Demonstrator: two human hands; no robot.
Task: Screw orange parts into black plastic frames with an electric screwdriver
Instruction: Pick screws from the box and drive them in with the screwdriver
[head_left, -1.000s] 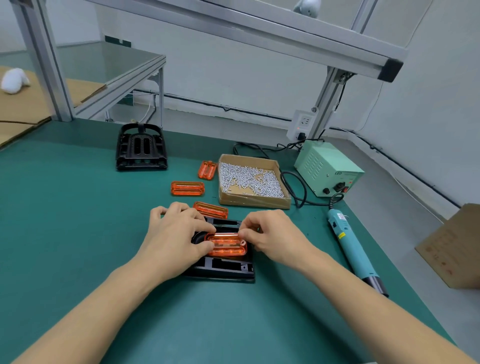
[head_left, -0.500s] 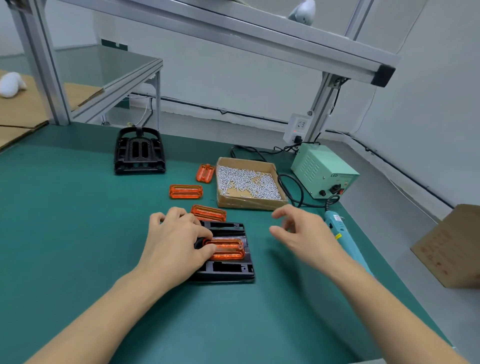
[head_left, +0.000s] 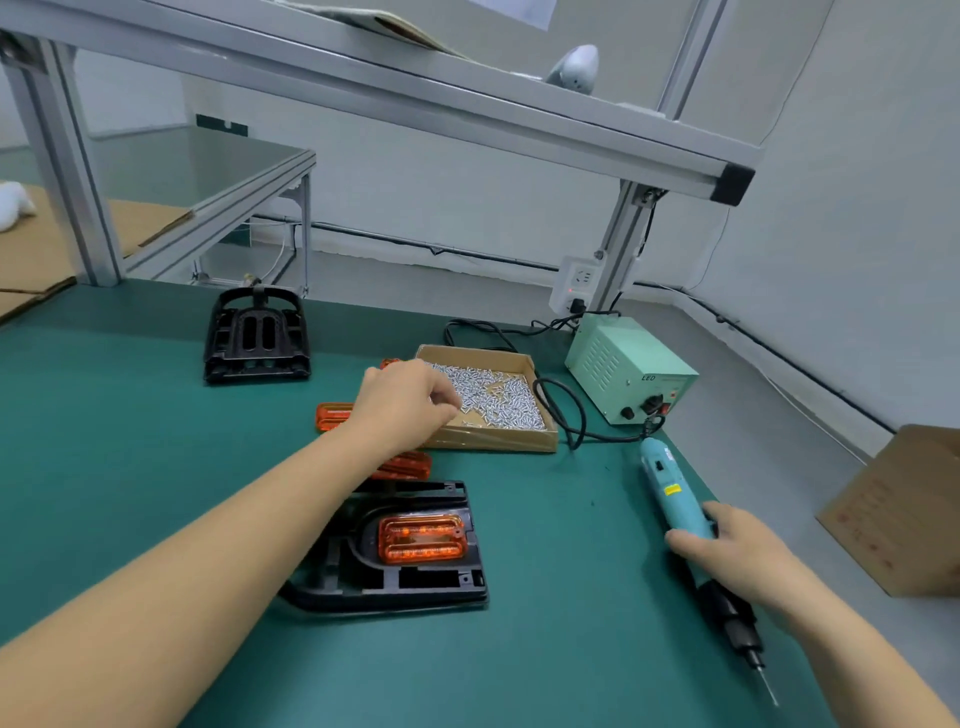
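Left hand (head_left: 402, 402) pinches at the screw box (head_left: 488, 400) (catch unclear) — right hand (head_left: 737, 553) grips the electric screwdriver (head_left: 675, 493); best pick one screw.

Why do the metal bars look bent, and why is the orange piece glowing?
Head view: the wide lens tilts and stretches the metal frame near the edges. Light passes through the see-through orange part in the black frame, so it looks lit. The left hand over the screw box is slightly blurred.

I am viewing an assembly workstation: a green bench mat (head_left: 130, 467) under an aluminium frame (head_left: 467, 104), with a screw box (head_left: 488, 441) and power supply (head_left: 628, 369) behind it.
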